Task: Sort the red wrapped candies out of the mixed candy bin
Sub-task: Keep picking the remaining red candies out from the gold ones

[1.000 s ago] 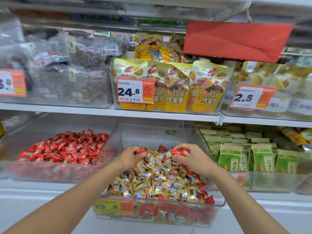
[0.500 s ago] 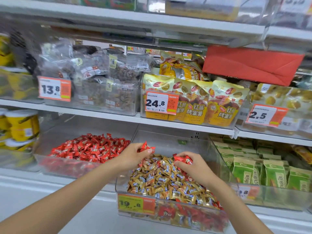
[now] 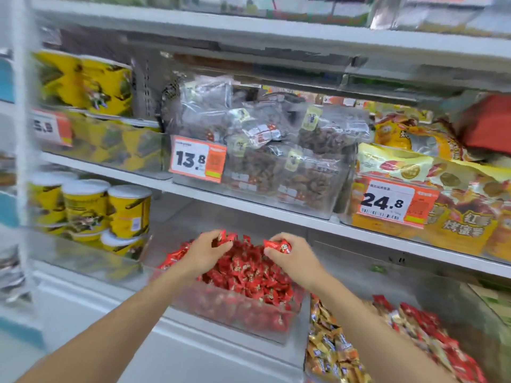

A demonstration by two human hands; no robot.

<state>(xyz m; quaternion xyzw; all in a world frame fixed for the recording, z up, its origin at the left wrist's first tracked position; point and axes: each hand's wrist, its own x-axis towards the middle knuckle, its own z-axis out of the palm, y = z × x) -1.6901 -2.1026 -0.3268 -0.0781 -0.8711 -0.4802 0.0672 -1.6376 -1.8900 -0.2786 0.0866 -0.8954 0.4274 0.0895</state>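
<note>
Shop shelving, lower tier: left grip [image 3: 206, 251] and right grip [image 3: 290, 258] each pinch red candies [image 3: 278, 246], now carried off the mixed candy bin [image 3: 409, 283] to above the red-only bin [image 3: 243, 313] alongside. Judgement: only the release remains for this batch; reds still lie among the mixed stock.

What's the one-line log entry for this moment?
left hand: grips red candies | right hand: grips red candy | both over: red candy bin | mixed bin: at right, reds remain | release: not yet
</note>
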